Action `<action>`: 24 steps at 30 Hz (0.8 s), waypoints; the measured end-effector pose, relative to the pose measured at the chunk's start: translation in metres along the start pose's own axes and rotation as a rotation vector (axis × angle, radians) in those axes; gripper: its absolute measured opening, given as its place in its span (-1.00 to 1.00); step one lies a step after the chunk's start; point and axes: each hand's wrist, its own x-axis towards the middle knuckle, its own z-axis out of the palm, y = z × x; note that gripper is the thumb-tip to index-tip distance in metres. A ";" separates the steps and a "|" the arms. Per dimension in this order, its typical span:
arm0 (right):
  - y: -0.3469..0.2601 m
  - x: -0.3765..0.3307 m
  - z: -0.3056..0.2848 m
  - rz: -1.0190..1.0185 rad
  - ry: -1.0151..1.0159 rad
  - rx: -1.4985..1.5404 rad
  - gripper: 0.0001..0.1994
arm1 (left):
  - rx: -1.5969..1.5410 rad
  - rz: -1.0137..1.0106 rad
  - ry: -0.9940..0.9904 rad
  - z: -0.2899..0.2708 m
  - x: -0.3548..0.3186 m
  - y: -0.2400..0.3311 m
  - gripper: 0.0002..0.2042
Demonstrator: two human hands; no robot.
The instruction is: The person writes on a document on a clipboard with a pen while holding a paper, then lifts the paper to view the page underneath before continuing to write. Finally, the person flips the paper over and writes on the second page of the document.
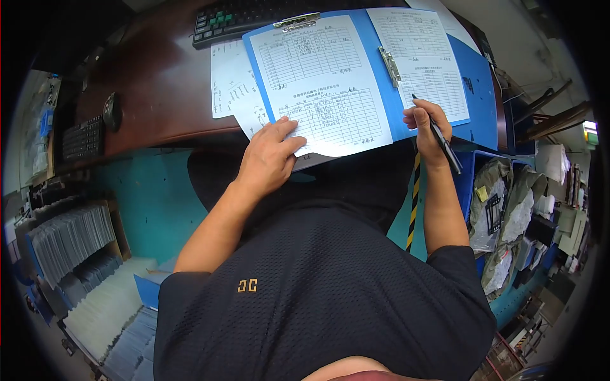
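A blue clipboard folder (401,130) lies spread on the desk, with a printed form (324,70) on its left half and another form (416,47) on its right half. Metal clips (297,23) hold the papers. Handwriting fills some rows of the left form. My left hand (270,152) rests on that form's lower left corner, fingers stretched out and holding nothing. In my right hand (432,130) is a black pen (446,147), tip toward the lower left edge of the right form. Whether the tip touches paper I cannot tell.
Loose handwritten sheets (229,82) lie partly under the folder's left side. A black keyboard (219,24) is behind it; a mouse (112,113) and another keyboard (82,140) sit left on the brown desk (165,76). Blue bins (465,184) with bagged parts stand right, stacked grey sheets (70,238) left.
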 end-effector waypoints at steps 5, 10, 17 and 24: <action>-0.017 -0.007 0.016 0.051 0.091 -0.072 -0.80 | -0.087 -0.019 0.048 -0.002 0.001 0.000 -0.63; -0.035 -0.014 0.030 0.256 0.051 -0.146 -0.80 | -0.365 -0.101 0.171 0.005 -0.008 -0.009 -0.64; -0.038 -0.012 0.045 0.293 0.022 0.047 -0.79 | 0.007 0.154 -0.173 -0.024 0.010 0.016 -0.42; -0.044 0.020 0.063 0.185 0.144 -0.008 -0.76 | -0.174 0.133 -0.037 -0.011 0.052 0.023 -0.51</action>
